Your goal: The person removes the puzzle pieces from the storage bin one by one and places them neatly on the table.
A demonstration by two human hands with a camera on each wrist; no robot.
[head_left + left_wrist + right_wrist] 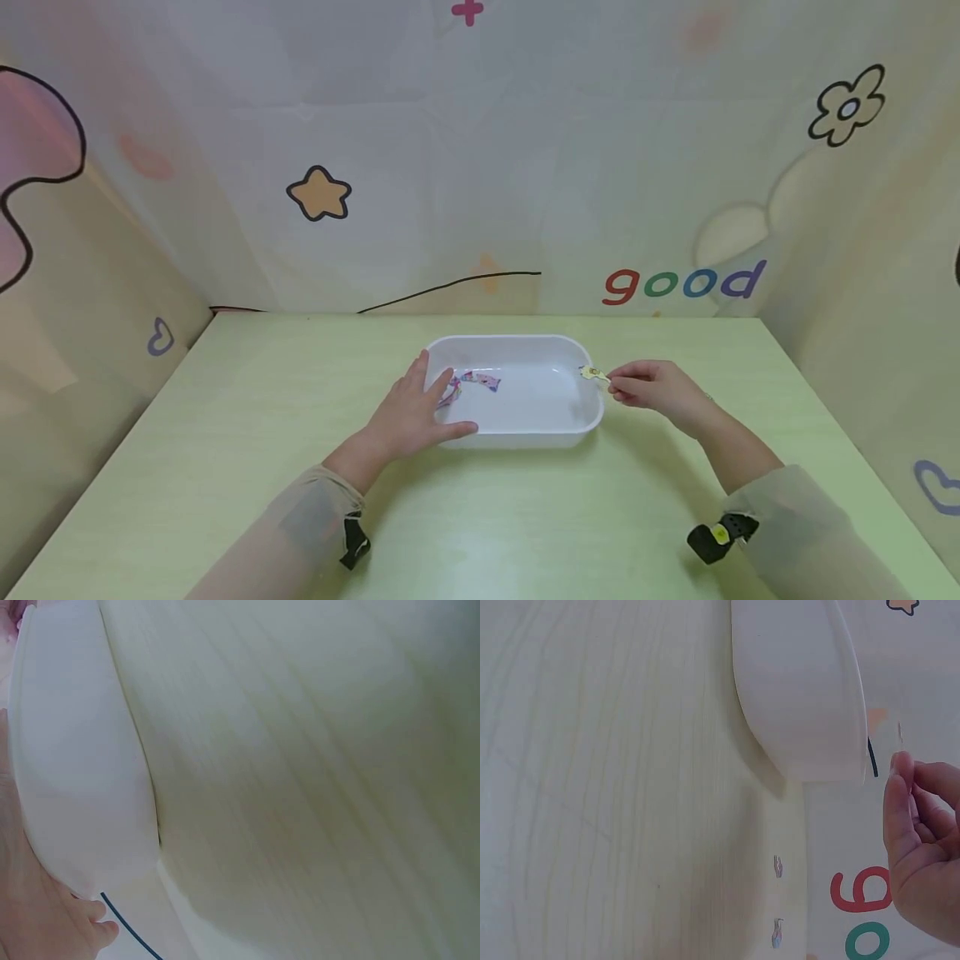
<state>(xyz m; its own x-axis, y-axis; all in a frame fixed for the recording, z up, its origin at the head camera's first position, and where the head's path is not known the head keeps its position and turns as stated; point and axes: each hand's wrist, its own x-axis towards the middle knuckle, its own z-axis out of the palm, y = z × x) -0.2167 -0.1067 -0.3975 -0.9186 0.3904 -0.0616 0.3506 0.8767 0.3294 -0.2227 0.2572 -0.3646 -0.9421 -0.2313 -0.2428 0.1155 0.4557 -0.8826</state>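
Note:
In the head view, my left hand [408, 417] spreads over the left end of a white oval basin [517, 440], thumb across the near rim. The left wrist view shows the same palm and fingers along the basin's outer wall [82, 750]. My right hand [660, 392] pinches a small, flat yellow printed cutout [594, 373] between thumb and fingertips, just over the right rim. The right wrist view shows this cutout edge-on as a thin strip [900, 733]. Inside the basin, a pink and purple printed piece [487, 381] lies beside another colourful piece [452, 393], partly behind my left fingers.
The basin stands on a pale green wood-grain table [480, 508]. Two small printed pieces, one [778, 866] nearer the basin and another [777, 933], lie close to the table's back edge in the right wrist view. A printed curtain [480, 183] closes off the back and sides.

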